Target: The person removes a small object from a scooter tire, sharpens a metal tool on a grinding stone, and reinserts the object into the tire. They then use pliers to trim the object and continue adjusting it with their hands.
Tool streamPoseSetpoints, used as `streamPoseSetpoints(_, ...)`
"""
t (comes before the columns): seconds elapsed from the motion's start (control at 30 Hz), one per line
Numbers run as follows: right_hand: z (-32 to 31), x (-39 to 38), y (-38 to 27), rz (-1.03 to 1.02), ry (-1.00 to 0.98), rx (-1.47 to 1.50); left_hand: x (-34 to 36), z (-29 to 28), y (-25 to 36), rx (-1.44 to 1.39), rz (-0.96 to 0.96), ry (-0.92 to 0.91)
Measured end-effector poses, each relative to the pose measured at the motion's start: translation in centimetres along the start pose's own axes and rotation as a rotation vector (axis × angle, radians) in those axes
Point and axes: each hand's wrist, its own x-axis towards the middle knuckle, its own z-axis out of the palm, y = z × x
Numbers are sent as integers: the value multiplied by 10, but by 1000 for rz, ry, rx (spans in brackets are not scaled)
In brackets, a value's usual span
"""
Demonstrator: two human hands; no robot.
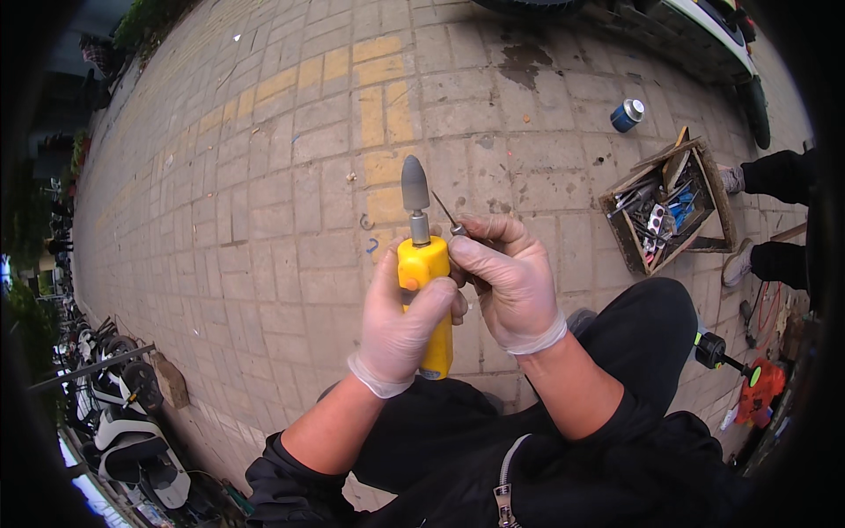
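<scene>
My gloved left hand is closed round a yellow handheld power tool, which has an orange button and a grey bullet-shaped grinding stone upright in its metal collet. Just right of the tool, my gloved right hand pinches a small metal piece with a thin dark shank sticking up from it. The right thumb lies close by the tool's top; whether it touches cannot be told. Some fingers of both hands are hidden behind the tool.
A wooden crate of tools and a blue can sit on the paving at right. Another person's legs are beside the crate. An orange machine lies lower right; scooters stand at left; a vehicle is top right.
</scene>
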Motion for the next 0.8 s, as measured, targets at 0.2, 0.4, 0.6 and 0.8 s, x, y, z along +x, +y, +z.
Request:
streamPoseSetpoints(0.2, 0, 1, -1, 57, -20, 27, -2, -2, 3, -8, -10, -17)
streamPoseSetpoints(0.4, 1, 1, -1, 54, -25, 24, -2, -2, 5, -32, -24, -24)
streamPoseSetpoints(0.6, -1, 0, -2, 75, -38, 21, -3, -3, 5, -34, -32, -26)
streamPoseSetpoints(0.8, -2, -1, -1, 70, -60, 44, -4, -2, 4, -44, -34, -36)
